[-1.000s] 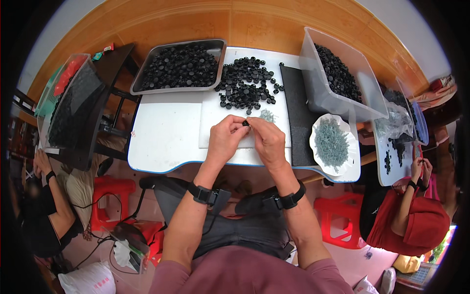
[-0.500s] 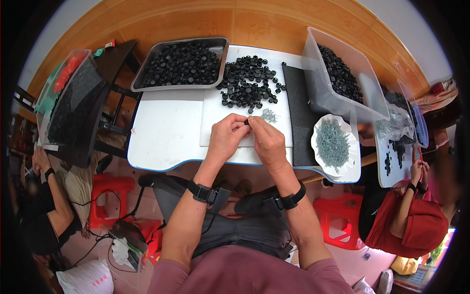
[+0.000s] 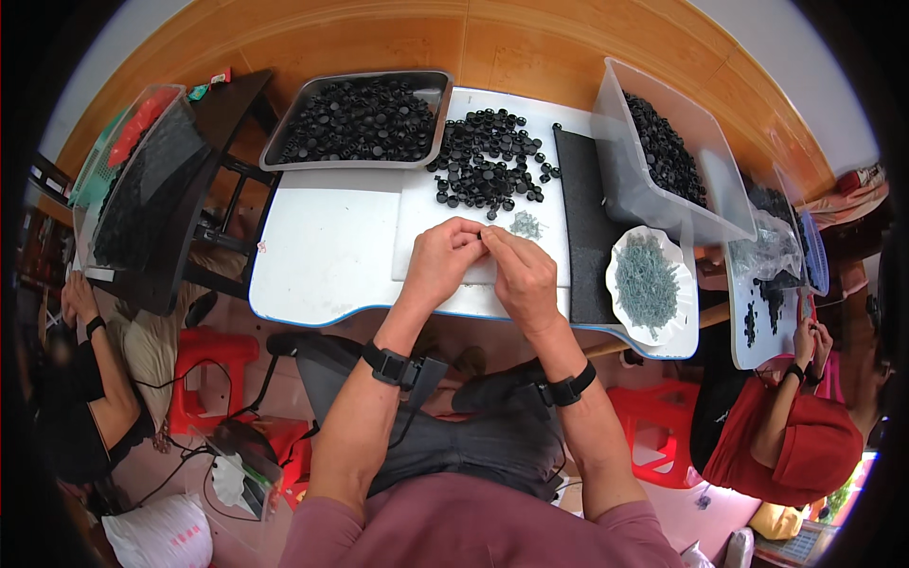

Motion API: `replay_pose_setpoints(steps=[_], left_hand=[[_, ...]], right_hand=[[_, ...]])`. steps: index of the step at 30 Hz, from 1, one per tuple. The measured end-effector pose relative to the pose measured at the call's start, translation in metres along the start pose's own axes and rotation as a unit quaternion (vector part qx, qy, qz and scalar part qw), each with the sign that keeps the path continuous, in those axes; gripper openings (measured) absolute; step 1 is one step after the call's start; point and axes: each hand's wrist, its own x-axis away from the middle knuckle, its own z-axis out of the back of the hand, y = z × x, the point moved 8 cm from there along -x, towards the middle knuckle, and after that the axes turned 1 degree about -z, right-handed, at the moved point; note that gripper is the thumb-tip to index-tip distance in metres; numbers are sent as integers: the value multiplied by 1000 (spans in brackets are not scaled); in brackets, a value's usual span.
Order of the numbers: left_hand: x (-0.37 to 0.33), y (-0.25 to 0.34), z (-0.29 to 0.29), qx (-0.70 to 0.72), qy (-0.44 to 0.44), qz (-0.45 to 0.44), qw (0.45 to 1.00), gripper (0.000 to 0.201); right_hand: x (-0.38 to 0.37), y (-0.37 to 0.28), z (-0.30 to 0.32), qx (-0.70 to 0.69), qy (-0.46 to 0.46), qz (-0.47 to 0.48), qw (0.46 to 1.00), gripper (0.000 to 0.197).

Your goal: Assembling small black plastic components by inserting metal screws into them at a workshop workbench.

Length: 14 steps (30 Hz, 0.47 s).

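My left hand [image 3: 443, 261] and my right hand [image 3: 524, 277] meet fingertip to fingertip over the white board [image 3: 417, 227] on the small white table [image 3: 312, 256]. The left fingers pinch a small black cap, now almost hidden between the two hands. The right fingertips press against it; whether they hold a small grey part I cannot tell. Just beyond the hands lies a little heap of grey parts [image 3: 524, 225], and farther back a loose pile of black caps [image 3: 488, 170].
A metal tray of black caps [image 3: 358, 121] stands at the back left, a clear bin of caps [image 3: 663, 156] at the right, a white dish of grey parts [image 3: 647, 282] beside a black mat [image 3: 585, 227]. Other people work at left [image 3: 80, 379] and right [image 3: 805, 417].
The hands stay pressed together and have closed tighter, so the black cap shows less. The view has shifted slightly; nothing on the table has moved.
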Motion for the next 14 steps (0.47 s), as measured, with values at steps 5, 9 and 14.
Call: replay_pose_setpoints(steps=[5,9,14], left_hand=[[0,-2,0,26,-24,-7,999,25],[1,0,1,91,-43,2,995,26],[0,-3,1,111,-80,19,990,31]], right_hand=[[-4,-2,0,-7,-6,6,1000,37],[-4,-1,-1,-16,-9,0,1000,39],[-5,-3,1,-33,-18,-1,999,40]])
